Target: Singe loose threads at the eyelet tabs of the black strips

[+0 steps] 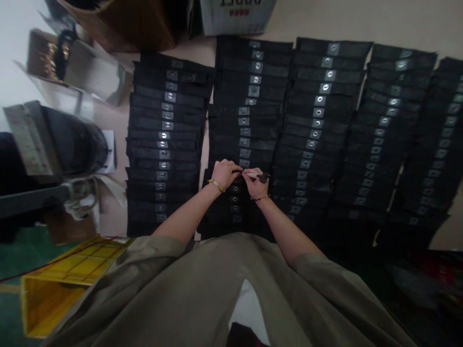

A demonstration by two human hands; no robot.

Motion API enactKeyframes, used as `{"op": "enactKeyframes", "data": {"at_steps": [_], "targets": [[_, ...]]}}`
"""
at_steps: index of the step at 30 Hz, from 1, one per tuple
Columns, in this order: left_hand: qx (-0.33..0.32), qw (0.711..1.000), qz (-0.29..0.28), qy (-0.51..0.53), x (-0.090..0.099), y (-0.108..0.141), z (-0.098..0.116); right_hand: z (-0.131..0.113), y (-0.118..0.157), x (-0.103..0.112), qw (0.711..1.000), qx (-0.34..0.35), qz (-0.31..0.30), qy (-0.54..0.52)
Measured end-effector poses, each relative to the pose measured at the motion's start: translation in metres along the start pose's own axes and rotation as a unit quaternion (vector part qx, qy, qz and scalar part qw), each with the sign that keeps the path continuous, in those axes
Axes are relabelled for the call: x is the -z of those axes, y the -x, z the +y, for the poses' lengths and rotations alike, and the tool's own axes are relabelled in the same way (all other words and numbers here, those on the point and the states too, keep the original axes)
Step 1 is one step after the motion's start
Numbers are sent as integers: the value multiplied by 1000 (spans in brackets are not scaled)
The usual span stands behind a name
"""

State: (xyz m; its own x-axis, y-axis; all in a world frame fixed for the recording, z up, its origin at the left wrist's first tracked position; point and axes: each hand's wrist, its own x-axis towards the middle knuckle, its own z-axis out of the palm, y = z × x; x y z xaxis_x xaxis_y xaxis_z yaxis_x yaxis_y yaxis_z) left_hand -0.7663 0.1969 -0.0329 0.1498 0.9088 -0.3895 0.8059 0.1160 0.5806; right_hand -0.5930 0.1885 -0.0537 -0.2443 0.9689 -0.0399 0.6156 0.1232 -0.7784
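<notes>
Surface: pale beige work surface point(405, 21), with green matting point(25, 255) at the lower left corner.

Strips: five columns of black strips point(246, 130) lie side by side, each strip carrying a small silver eyelet or plate; the rightmost column runs off the right edge.

Left hand: left hand point(224, 173), with a beaded bracelet point(216, 185), sits over the lower end of the second column, fingers curled close; whether they grip anything, I cannot tell.

Right hand: right hand point(256, 183), with a dark cord bracelet point(259, 197), pinches a slim white pen point(252, 176) narrowly, just beside the left hand, above the same column.

Upper edge: cardboard box point(133, 21), white printed carton point(235, 17).

Lower left: yellow crate point(54, 303).
</notes>
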Motion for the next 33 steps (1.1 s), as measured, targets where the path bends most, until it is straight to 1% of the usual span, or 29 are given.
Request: {"op": "enactKeyframes", "data": {"at_steps": [3,5,7,10,12,14,16,17,19,21,22,24,26,27,28,30,33], "targets": [[10,1000,2,16,0,-1,-2,-11,-8,1,991,10,-57,121],[17,999,5,27,0,-1,-3,-14,-14,3,981,31,-91,168],[13,999,7,33,2,-1,-3,-15,-18,6,980,42,-103,167],[11,999,-2,47,5,0,-4,-20,-21,11,983,49,-105,146],[5,999,-9,48,7,1,-5,-29,-22,11,974,55,-128,177],[-6,999,-10,41,7,2,-7,-42,-23,9,958,59,-156,235],[-11,999,-5,33,7,3,-9,-51,-24,5,943,66,-170,277],[-11,999,-2,30,7,4,-10,-53,-23,4,941,69,-170,286],[-12,1000,0,26,7,4,-10,-51,-22,2,945,70,-158,277],[-7,1000,-6,29,10,2,-8,-39,-21,3,965,54,-127,222],[-1,999,-14,36,12,0,-6,-31,-20,5,978,40,-101,175],[13,998,-20,52,16,-8,-1,-14,-22,8,998,5,-28,62],[6,999,-3,46,17,-16,5,1,-25,12,998,-30,44,-32],[-6,999,8,32,17,-20,7,7,-26,13,995,-43,66,-62],[-19,1000,17,15,16,-23,8,11,-28,13,992,-50,76,-83],[-37,999,16,-9,13,-28,10,15,-30,12,990,-55,72,-108],[-30,999,11,-10,9,-30,8,17,-31,9,988,-59,71,-122]]}}
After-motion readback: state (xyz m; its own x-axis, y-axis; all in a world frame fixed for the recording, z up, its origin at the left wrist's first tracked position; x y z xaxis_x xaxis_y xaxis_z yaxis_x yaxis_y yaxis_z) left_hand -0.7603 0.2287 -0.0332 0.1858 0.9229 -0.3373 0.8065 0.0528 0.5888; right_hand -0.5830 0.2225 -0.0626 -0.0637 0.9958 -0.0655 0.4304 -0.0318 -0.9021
